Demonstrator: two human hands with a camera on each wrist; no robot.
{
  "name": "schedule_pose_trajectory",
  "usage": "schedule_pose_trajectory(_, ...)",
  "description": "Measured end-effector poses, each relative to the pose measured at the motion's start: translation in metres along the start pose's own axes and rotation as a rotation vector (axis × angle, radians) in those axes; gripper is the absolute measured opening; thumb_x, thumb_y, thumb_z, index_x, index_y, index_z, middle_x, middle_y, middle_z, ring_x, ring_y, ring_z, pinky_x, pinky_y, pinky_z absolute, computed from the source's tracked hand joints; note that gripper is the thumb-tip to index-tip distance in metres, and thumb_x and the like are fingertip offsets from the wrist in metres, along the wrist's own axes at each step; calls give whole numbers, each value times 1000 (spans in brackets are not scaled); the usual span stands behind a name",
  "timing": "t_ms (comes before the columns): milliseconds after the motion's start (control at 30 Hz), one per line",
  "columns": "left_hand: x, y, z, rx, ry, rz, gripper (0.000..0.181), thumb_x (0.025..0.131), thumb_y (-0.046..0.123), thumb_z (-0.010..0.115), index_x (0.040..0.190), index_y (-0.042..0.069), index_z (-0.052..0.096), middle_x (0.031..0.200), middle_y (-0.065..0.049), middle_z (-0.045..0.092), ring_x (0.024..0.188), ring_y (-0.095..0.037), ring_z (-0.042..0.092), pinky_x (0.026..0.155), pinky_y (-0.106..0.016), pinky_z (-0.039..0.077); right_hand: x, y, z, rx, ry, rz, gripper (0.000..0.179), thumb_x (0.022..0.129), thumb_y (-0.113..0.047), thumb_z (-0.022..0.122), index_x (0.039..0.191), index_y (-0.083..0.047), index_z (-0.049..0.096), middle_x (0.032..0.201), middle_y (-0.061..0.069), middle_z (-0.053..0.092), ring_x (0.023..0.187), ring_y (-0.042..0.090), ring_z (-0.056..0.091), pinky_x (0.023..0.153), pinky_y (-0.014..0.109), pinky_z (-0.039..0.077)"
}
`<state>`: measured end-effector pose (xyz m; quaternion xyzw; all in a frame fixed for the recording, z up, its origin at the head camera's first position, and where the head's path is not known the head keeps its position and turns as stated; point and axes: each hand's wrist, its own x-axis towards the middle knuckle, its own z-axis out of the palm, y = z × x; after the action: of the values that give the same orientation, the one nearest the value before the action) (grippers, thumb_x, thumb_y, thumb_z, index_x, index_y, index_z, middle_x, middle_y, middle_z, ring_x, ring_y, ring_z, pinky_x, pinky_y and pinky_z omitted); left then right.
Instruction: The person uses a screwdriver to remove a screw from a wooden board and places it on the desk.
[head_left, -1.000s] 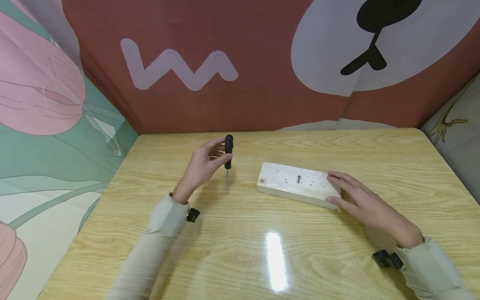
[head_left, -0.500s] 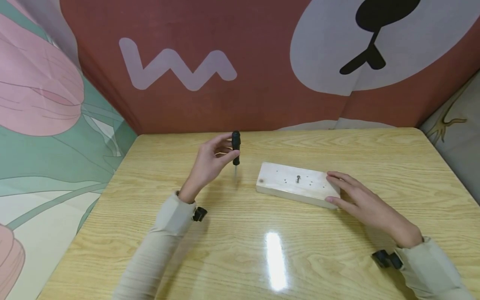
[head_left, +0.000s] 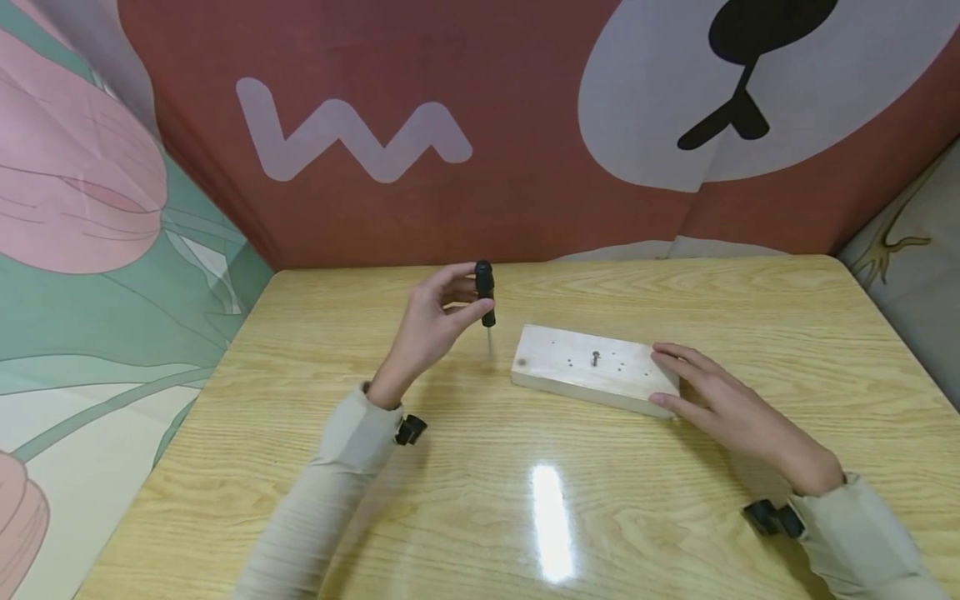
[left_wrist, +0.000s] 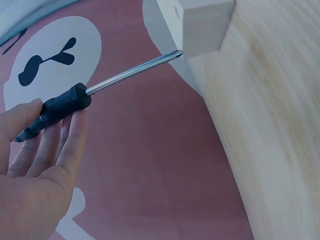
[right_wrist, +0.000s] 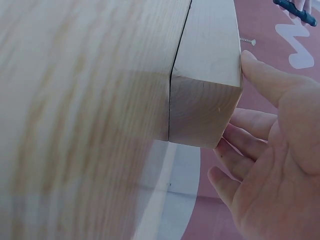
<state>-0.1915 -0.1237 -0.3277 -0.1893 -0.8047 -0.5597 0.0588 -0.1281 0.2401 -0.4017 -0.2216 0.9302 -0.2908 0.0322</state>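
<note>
Now nearer the block [head_left: 581,373], screwdriver [left_wrist: 79,97] in left hand [head_left: 429,327], right hand [head_left: 723,408] unmoved

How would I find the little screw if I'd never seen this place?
On the yellowish wooden table, find the pale block that the right hand touches. Near the middle of its top is the screw, metal and sticking up, unlike the small dark holes around it.

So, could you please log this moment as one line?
left hand: holds screwdriver, tip down | right hand: holds end of wooden block | screw: stands in block | contact: screwdriver apart from screw
</note>
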Motion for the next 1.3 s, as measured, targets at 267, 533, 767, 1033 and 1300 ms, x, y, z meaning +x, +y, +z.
schedule_pose_trajectory(267,3,7,13,-83,-1,37,38,89,-1,71,127,1,62,107,-23,71,97,-28,71,82,-30,63,-1,1,0,4,0,-2,64,99,-35,61,148,2,42,154,22,37,140,46,35,104,65,38)
schedule_pose_trajectory(533,4,17,28,-150,-5,81,37,88,-4,71,123,-1,62,104,-25,70,96,-28,71,82,-32,63,0,1,0,0,6,0,63,99,-35,61,147,1,43,154,21,38,140,45,37,104,64,39)
schedule_pose_trajectory(767,7,24,41,-185,2,118,37,87,-6,71,123,-3,61,104,-25,70,95,-30,71,81,-32,63,1,1,0,1,-6,9,64,100,-36,60,148,1,42,155,22,36,140,46,35,105,66,38)
schedule_pose_trajectory(1033,12,28,58,-233,-10,138,37,87,-6,71,122,-3,61,103,-26,70,94,-29,70,81,-32,63,2,1,-1,1,-6,10,62,100,-35,59,147,2,42,154,22,37,140,46,35,105,65,38)
schedule_pose_trajectory(1300,14,32,71,-270,-24,165,37,88,-6,69,123,-5,59,104,-27,69,97,-32,69,83,-32,63,2,-1,0,-3,1,14,62,100,-35,59,147,3,43,153,23,38,139,46,36,104,65,39)
